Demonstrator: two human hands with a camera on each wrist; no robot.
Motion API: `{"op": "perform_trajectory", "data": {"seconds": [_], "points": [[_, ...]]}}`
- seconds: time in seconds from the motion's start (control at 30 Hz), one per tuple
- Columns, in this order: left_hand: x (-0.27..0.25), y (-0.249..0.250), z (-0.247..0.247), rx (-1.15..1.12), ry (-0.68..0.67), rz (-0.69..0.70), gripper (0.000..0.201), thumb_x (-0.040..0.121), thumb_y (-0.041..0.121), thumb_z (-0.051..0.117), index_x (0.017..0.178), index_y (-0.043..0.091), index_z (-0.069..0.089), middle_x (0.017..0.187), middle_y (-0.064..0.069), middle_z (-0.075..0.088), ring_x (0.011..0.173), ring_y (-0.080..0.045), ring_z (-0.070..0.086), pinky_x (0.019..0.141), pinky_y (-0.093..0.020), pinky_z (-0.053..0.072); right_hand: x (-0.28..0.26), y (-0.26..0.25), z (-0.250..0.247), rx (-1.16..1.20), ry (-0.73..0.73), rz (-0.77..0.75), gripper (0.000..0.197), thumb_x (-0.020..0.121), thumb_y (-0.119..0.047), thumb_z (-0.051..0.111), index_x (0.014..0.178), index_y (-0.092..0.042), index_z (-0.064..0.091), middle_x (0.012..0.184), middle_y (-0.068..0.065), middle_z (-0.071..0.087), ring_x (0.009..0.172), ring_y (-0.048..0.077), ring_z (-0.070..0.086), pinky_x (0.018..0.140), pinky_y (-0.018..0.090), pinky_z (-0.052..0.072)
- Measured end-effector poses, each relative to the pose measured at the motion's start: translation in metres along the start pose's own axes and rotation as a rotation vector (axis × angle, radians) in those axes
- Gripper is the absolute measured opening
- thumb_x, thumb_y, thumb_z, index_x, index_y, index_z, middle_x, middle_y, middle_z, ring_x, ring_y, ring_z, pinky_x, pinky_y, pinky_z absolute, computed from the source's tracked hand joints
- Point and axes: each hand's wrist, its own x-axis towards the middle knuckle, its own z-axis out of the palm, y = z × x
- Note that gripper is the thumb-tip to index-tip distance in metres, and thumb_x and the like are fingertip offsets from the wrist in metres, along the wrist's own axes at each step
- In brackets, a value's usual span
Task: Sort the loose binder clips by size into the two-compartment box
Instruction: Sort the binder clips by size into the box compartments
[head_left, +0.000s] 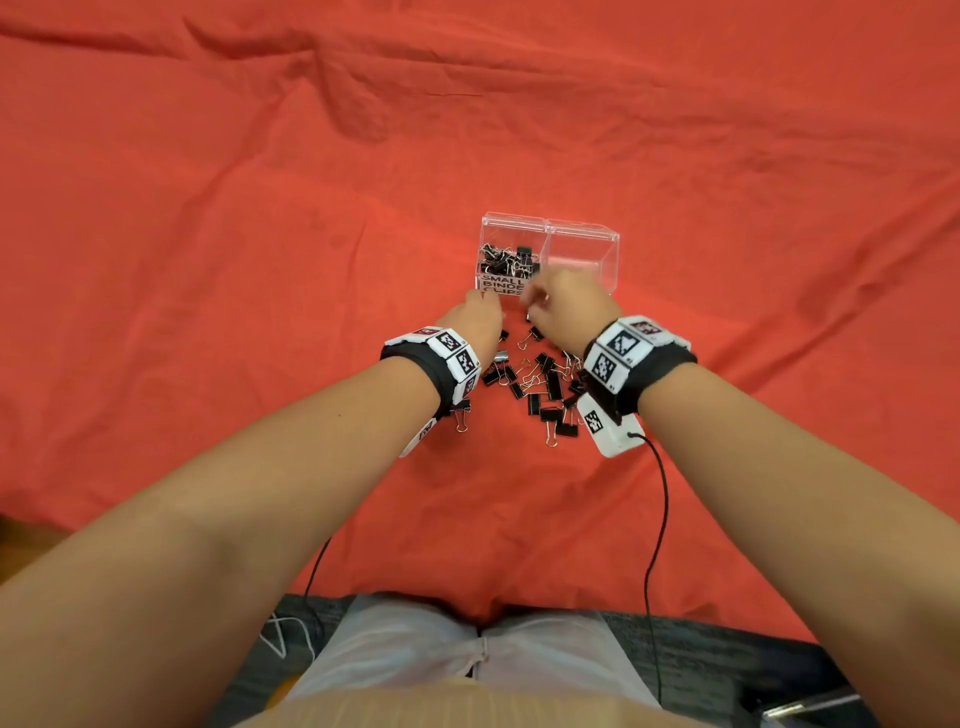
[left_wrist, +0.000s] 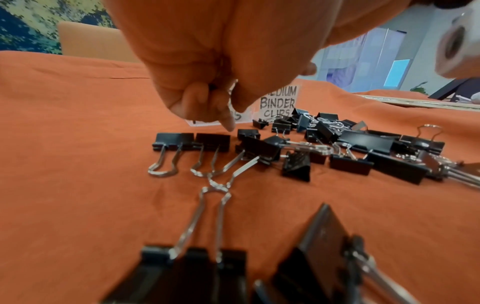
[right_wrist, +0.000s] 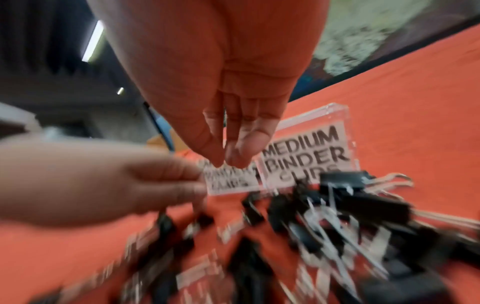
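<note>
A clear two-compartment box (head_left: 582, 244) stands on the red cloth. Its left half, labelled SMALL BINDER CLIPS, holds several small clips (head_left: 506, 258); nothing shows in the right half, labelled MEDIUM BINDER CLIPS (right_wrist: 306, 156). A pile of loose black clips (head_left: 540, 384) of mixed sizes lies between my wrists, just in front of the box. My left hand (head_left: 480, 317) is at the box's front left corner, its curled fingers (left_wrist: 207, 102) pinching a small clip (left_wrist: 232, 92) whose silver handle shows. My right hand (head_left: 563, 304) hovers before the box front, fingers (right_wrist: 241, 144) hanging straight down with nothing seen between them.
The red cloth (head_left: 260, 208) is wrinkled toward the far side. One clip (head_left: 461, 418) lies apart under my left wrist. Thin black cables (head_left: 660, 519) trail from both wrist bands to the table's near edge (head_left: 727, 623).
</note>
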Motion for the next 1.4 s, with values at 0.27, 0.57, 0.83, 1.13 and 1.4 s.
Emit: {"op": "perform_trajectory", "data": {"seconds": [0.27, 0.57, 0.83, 1.13, 1.4], "points": [[-0.002, 0.008, 0.002, 0.015, -0.01, 0.001, 0.045, 0.093, 0.027, 0.056, 0.126, -0.001, 0.042, 0.131, -0.02, 0.045, 0.11, -0.039, 0.057, 0.081, -0.042, 0.048, -0.011, 0.014, 0.035, -0.263, -0.132, 0.041, 0.029, 0.083, 0.003, 0.05, 0.11, 0.0, 0.059, 0.12, 0.015, 0.05, 0.101, 0.036, 0.058, 0.082, 0.047, 0.053], [0.0, 0.002, -0.007, -0.107, -0.082, 0.066, 0.039, 0.09, 0.028, 0.061, 0.095, -0.009, 0.058, 0.097, -0.026, 0.062, 0.086, -0.038, 0.061, 0.067, -0.036, 0.043, -0.016, 0.021, 0.036, 0.021, -0.046, 0.119, 0.011, 0.08, -0.001, 0.058, 0.089, -0.007, 0.056, 0.106, 0.012, 0.057, 0.089, 0.026, 0.055, 0.076, 0.03, 0.044], [0.014, 0.004, -0.063, -0.253, 0.192, 0.201, 0.017, 0.092, 0.021, 0.052, 0.082, 0.014, 0.039, 0.072, 0.003, 0.042, 0.065, -0.018, 0.04, 0.061, -0.031, 0.037, -0.023, 0.027, 0.028, 0.173, 0.094, 0.105, 0.039, 0.085, -0.005, 0.05, 0.124, -0.009, 0.055, 0.11, 0.008, 0.059, 0.101, 0.022, 0.055, 0.092, 0.033, 0.045], [0.041, 0.005, -0.08, -0.162, 0.233, 0.192, 0.016, 0.093, 0.021, 0.054, 0.097, 0.008, 0.045, 0.102, -0.011, 0.051, 0.089, -0.032, 0.055, 0.083, -0.046, 0.049, -0.007, 0.014, 0.036, -0.136, -0.057, 0.081, 0.045, 0.086, -0.002, 0.044, 0.131, -0.006, 0.047, 0.121, 0.016, 0.052, 0.104, 0.036, 0.057, 0.084, 0.044, 0.052], [0.019, -0.006, -0.067, -0.227, 0.369, 0.255, 0.011, 0.088, 0.011, 0.053, 0.1, 0.012, 0.053, 0.105, -0.004, 0.053, 0.094, -0.022, 0.051, 0.082, -0.038, 0.047, -0.009, 0.013, 0.03, -0.054, 0.027, 0.043, 0.02, 0.091, -0.01, 0.051, 0.104, 0.0, 0.061, 0.1, 0.015, 0.061, 0.089, 0.03, 0.06, 0.077, 0.038, 0.05]]}}
